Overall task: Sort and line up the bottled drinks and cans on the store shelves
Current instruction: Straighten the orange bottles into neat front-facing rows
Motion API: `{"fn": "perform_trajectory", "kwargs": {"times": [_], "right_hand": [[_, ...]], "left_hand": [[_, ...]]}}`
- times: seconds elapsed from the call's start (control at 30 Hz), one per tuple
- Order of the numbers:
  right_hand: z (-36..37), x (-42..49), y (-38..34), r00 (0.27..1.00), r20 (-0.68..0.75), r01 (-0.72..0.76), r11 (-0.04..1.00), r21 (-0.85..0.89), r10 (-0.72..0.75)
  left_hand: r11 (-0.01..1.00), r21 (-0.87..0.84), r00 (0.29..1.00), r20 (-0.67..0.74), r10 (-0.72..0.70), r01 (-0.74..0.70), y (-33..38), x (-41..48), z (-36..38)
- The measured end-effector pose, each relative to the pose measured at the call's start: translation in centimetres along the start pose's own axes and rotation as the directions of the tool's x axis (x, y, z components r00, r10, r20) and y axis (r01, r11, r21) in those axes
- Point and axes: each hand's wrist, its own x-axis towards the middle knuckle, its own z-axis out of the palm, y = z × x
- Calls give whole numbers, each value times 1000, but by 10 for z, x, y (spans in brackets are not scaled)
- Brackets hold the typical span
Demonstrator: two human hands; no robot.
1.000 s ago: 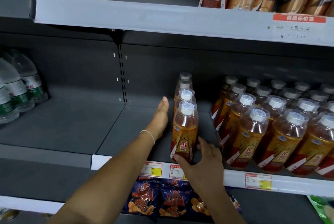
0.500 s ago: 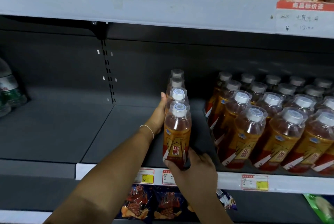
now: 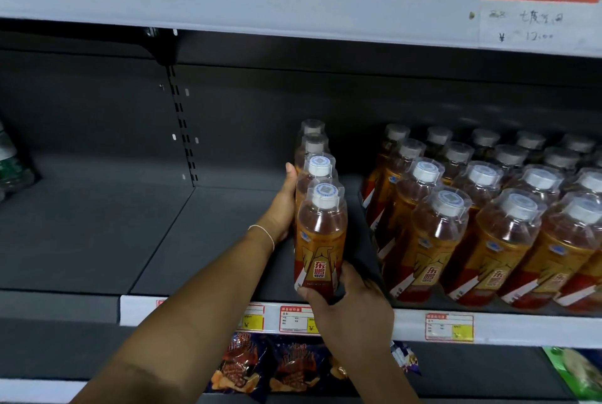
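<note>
One row of four orange bottles (image 3: 315,156) stands on the grey shelf (image 3: 211,240), going from front to back. A second ago the left hand (image 3: 281,208) was a little way to the left of this row. Now it lies flat on the row's left side and touches the bottles. Its grip is wide and holds nothing; it only pushes.

The right hand (image 3: 351,309) has changed too. Before, its fingers were spread out beside the front bottle (image 3: 321,240) of the row. Now its grip is closed round the bottom of that bottle, at the front end of the row.

To the right of the row, across a gap, stands the big group of bottles (image 3: 488,224) of the same kind. I think both hands are now ready to make the row straight, or to slide it right and close the gap. The front bottle is tall and could tip, so a slow push looks best.
</note>
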Motion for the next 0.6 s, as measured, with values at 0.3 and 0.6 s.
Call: {"fn": "perform_trajectory", "kwargs": {"times": [0.3, 0.6], "right_hand": [[-18, 3, 10, 998, 59, -18, 1000, -18, 19], [-32, 4, 23, 995, 84, -60, 998, -10, 61]], "left_hand": [[998, 65, 1000, 24, -6, 4, -7, 5, 22], [994, 107, 999, 50, 16, -21, -20, 16, 40]]}}
